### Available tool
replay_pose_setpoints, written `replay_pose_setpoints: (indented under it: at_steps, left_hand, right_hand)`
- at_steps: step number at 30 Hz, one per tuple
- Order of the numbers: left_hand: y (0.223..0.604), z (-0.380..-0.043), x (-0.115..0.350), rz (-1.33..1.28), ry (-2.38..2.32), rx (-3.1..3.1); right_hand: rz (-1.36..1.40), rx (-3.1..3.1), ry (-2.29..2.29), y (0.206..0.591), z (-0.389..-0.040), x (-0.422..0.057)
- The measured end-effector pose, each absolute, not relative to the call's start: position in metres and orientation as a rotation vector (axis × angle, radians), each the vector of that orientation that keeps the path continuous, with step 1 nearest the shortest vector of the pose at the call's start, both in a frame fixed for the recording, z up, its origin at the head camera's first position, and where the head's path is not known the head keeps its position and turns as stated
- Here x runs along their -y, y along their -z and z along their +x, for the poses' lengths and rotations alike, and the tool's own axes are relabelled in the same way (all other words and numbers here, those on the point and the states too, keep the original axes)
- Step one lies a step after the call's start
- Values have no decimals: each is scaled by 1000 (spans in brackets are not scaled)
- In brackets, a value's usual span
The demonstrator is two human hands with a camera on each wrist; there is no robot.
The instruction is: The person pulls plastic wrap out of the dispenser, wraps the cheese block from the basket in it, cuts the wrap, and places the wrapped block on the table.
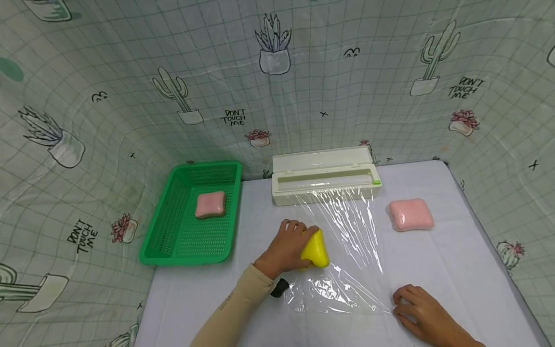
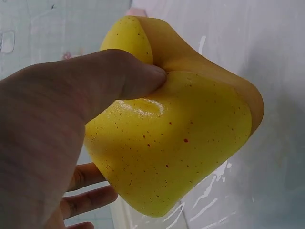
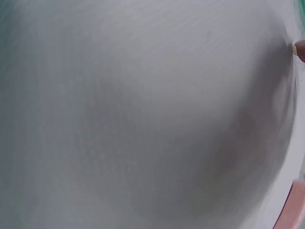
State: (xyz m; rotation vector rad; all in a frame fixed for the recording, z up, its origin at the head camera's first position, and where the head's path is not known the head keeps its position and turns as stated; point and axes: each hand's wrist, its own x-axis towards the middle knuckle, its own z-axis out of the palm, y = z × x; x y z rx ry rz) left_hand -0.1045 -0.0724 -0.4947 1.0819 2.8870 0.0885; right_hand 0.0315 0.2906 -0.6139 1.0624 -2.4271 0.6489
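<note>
My left hand [image 1: 286,248] grips a yellow block [image 1: 316,249] over the cling film. Rounded corners, curved-in sides and small red specks show on this block in the left wrist view, where the thumb [image 2: 128,76] presses its near face. Clear cling film [image 1: 347,260] stretches from a white dispenser box [image 1: 327,193] toward me, creased and shiny. At the film's near right corner, my right hand [image 1: 422,313] has curled fingers and pinches the edge; creases run together there. Only a fingertip [image 3: 300,50] shows in the right wrist view.
A green basket [image 1: 188,260] on the left holds a pink block [image 1: 210,204]. Another pink block [image 1: 410,214], shiny as if wrapped, lies right of the film. The dispenser's lid [image 1: 323,159] stands raised. A small black object [image 1: 280,287] sits by my left cuff. Patterned cloth surrounds the white table.
</note>
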Motion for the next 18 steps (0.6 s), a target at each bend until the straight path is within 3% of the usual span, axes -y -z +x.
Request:
replay_pose_setpoints:
  at_steps: [18]
  left_hand:
    - [516,-79,31,1230,178,-2779]
  right_hand:
    - [1059,2432,-646,616,32,-291]
